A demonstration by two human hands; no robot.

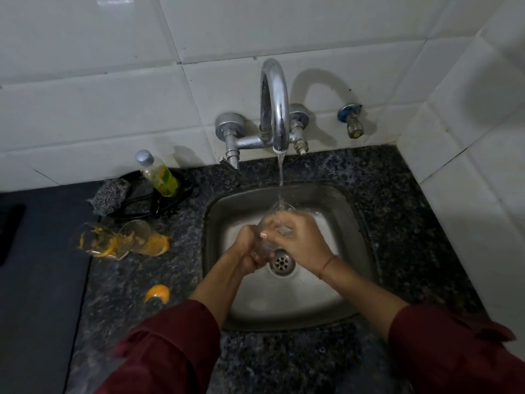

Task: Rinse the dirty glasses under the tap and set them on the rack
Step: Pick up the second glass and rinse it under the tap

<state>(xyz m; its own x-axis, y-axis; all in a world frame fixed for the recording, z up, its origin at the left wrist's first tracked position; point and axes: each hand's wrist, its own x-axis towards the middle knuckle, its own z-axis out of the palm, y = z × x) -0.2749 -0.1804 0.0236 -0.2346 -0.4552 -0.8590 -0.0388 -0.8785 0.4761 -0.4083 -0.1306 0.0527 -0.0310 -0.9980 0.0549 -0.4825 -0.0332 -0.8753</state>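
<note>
Over the steel sink (335, 297) I hold a clear glass (277, 214), tilted with its mouth toward the tap (275, 109). Water runs from the spout into the glass. My left hand (246, 253) grips the glass near its base. My right hand (298, 240) wraps the middle of the glass from the right. Most of the glass is hidden by my fingers. Two dirty glasses (119, 241), smeared with orange residue, lie on their sides on the counter left of the sink. No rack is in view.
A dish-soap bottle (159, 174) and a steel scrubber (109, 196) sit on a dark holder behind the dirty glasses. An orange peel piece (157, 292) lies on the granite counter (397, 223). A second small tap (352, 120) is on the tiled wall at right.
</note>
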